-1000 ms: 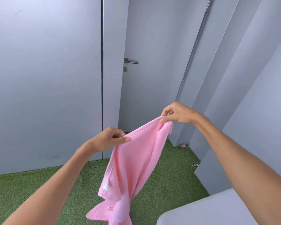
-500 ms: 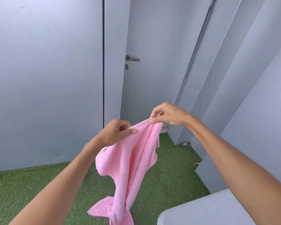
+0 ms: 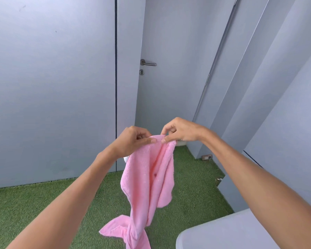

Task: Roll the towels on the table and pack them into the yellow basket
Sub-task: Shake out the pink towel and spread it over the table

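Towel (image 3: 147, 178) position: raised in the air in front of the person, above the grass floor (image 3: 43, 203) and clear of the worktop (image 3: 223, 234), whose pale rounded corner shows at the lower right.

Left hand (image 3: 133, 141) grip: closed on the top edge of the towel, thumb and forefinger pinching the hem. Right hand (image 3: 180, 131) grip: closed on the same edge just beside the left, forefinger and thumb pinching the cloth. The two pinches sit almost touching, so the top edge between them is gathered into a short span and the rest of the cloth hangs down in long vertical folds, ending in a splayed tail near the bottom of the view.

Reason for the hold, as a judgement: lifting by one edge lets the weight of the cloth pull it straight, and the hands are placed to find or align corners before the towel is laid flat for rolling. The rolling step itself is not yet begun.

Surroundings: grey wall panels (image 3: 52, 87) ahead and to the right, and a door with a lever handle (image 3: 148, 63) and a lock below it. A small socket plate (image 3: 206, 157) sits low on the wall at the far right.

Obstructions: none between the towel and the worktop. The yellow basket is not in view, so its location cannot be told. Most of the worktop lies outside the frame.
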`<state>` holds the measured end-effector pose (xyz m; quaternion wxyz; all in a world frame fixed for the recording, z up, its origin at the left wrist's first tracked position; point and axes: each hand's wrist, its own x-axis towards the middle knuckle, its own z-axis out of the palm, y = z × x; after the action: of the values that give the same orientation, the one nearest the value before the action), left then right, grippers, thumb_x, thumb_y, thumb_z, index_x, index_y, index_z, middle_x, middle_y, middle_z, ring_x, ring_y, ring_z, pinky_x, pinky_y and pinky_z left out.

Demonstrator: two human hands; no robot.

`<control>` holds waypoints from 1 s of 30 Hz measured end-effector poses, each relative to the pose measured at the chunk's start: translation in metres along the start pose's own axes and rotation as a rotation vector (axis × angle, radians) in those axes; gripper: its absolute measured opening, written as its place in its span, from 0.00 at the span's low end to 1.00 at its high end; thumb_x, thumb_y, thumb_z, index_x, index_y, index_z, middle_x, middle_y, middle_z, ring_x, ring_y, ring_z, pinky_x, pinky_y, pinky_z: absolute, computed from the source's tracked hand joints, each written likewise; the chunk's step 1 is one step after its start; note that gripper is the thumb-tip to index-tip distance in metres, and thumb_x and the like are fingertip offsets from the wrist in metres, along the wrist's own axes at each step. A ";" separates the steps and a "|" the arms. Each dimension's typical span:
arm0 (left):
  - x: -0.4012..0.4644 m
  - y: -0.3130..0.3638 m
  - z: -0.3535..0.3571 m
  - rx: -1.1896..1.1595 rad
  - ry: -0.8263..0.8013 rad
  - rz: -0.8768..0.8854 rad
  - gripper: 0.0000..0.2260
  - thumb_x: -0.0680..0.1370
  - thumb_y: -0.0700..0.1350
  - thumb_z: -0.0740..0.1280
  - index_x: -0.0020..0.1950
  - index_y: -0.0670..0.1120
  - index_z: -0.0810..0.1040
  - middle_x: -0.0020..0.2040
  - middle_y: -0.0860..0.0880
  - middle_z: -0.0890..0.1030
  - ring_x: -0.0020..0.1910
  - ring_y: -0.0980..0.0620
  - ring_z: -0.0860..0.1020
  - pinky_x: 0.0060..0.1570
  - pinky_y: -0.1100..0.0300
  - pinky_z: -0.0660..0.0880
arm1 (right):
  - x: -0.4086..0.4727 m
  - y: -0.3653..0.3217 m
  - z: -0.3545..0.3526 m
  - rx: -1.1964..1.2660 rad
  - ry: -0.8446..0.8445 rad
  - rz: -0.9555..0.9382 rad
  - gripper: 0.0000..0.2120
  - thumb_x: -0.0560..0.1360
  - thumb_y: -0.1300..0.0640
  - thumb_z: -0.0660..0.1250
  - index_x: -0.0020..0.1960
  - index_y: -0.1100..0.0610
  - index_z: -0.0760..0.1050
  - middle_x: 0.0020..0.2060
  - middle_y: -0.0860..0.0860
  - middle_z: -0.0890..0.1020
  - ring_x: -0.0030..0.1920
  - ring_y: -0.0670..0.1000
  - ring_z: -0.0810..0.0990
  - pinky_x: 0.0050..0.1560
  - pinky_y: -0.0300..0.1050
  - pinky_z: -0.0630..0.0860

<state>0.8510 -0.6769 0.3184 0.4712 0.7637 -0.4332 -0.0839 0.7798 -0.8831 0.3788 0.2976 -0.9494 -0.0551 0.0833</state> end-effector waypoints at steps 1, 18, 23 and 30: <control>-0.002 -0.003 -0.001 0.006 -0.011 -0.014 0.12 0.74 0.54 0.71 0.39 0.46 0.81 0.30 0.51 0.73 0.30 0.54 0.66 0.31 0.60 0.63 | -0.001 0.002 -0.002 -0.005 0.010 0.004 0.07 0.71 0.53 0.75 0.44 0.55 0.81 0.23 0.45 0.71 0.26 0.46 0.65 0.28 0.40 0.60; -0.057 -0.058 0.111 0.169 -0.111 -0.306 0.16 0.76 0.44 0.69 0.30 0.40 0.72 0.26 0.46 0.70 0.30 0.50 0.63 0.33 0.57 0.62 | -0.094 0.122 0.092 -0.612 -0.101 0.657 0.07 0.72 0.68 0.65 0.41 0.59 0.70 0.48 0.57 0.75 0.46 0.57 0.77 0.37 0.46 0.73; -0.085 -0.064 0.194 0.168 -0.228 -0.377 0.21 0.77 0.38 0.65 0.25 0.48 0.65 0.25 0.52 0.68 0.26 0.53 0.65 0.31 0.59 0.63 | -0.161 0.191 0.144 -0.656 -0.101 0.898 0.10 0.74 0.67 0.62 0.53 0.60 0.77 0.53 0.57 0.80 0.54 0.59 0.80 0.48 0.47 0.74; -0.096 -0.075 0.265 0.115 -0.222 -0.525 0.18 0.76 0.38 0.62 0.25 0.46 0.66 0.25 0.50 0.69 0.28 0.48 0.66 0.30 0.57 0.62 | -0.183 0.278 0.144 0.005 0.385 1.062 0.01 0.70 0.69 0.68 0.40 0.67 0.78 0.37 0.61 0.82 0.32 0.53 0.82 0.37 0.49 0.80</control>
<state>0.6935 -0.7642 0.0886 0.3391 0.8612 -0.2738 -0.2616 0.5881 -1.0588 0.1259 0.2217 -0.8441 0.4858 0.0473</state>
